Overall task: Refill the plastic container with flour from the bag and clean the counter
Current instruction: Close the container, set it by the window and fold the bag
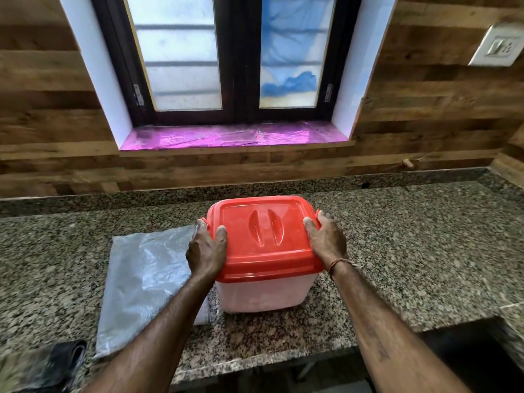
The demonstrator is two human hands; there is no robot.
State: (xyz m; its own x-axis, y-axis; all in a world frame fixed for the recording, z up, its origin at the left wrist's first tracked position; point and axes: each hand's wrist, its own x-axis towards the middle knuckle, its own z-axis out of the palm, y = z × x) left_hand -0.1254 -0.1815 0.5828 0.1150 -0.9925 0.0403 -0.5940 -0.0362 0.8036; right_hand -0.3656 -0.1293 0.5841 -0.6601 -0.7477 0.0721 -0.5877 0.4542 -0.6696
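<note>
1. The granite counter [397, 236] runs under a window and carries everything. I see no clear flour spill on the speckled stone, but pale dust would be hard to see there and could be missed when cleaning.
2. The plastic bag [141, 279] lies flat to the left of the container, and its right edge goes under the left forearm. It looks almost flat. If the arm moves fast, it may drag the bag and shake out any flour left inside.
3. The plastic container [263, 293] stands upright in the middle of the counter, rather near the front edge. Its wall is cloudy, so I cannot tell how full it is. A hard push or pull on the top could make it slide on the smooth stone or tilt toward the person.
4. The red lid [263, 231] sits on the container. I cannot tell if all its sides are fully pressed down. If one corner stays loose, flour may escape when the container is lifted later.
5. The left hand [205, 251] grips the left edge of the lid, thumb on top and fingers curled round the side.
6. The right hand [326, 239] grips the right edge in the same way. If one hand works harder than the other, the lid may snap suddenly and throw up a puff of flour.
7. A dark cloth [65, 355] lies at the front left corner, well apart from the container.
</note>
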